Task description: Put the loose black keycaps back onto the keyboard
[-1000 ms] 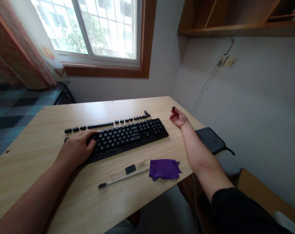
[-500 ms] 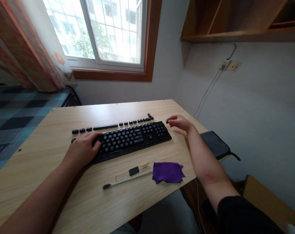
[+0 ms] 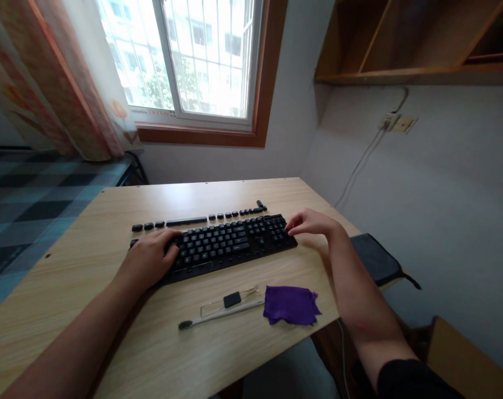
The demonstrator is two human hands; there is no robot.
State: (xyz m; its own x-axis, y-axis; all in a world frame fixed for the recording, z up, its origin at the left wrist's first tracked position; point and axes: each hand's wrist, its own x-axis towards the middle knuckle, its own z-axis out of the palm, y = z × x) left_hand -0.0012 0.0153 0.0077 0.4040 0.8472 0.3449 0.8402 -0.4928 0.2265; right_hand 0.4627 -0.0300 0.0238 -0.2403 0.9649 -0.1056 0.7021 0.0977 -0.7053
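A black keyboard (image 3: pixel 226 244) lies across the wooden desk (image 3: pixel 110 210). My left hand (image 3: pixel 149 257) rests on its left end, fingers curled over the edge and keys. My right hand (image 3: pixel 312 223) hovers at the keyboard's right end by the number pad, fingertips pinched together; whether a small keycap is between them is hidden. A row of loose black keycaps (image 3: pixel 201 218), with a long space bar among them, lines the desk just behind the keyboard.
Near the front edge lie a thin brush (image 3: pixel 220 315), a wire keycap puller (image 3: pixel 230 300) and a purple cloth (image 3: pixel 291 305). A dark pad (image 3: pixel 376 257) sits off the desk's right side. A window, curtain, wall socket and shelf stand behind.
My right hand came in from the desk's right side, palm up with a small black keycap, and turned over onto the keyboard's right end. The left hand stayed put.
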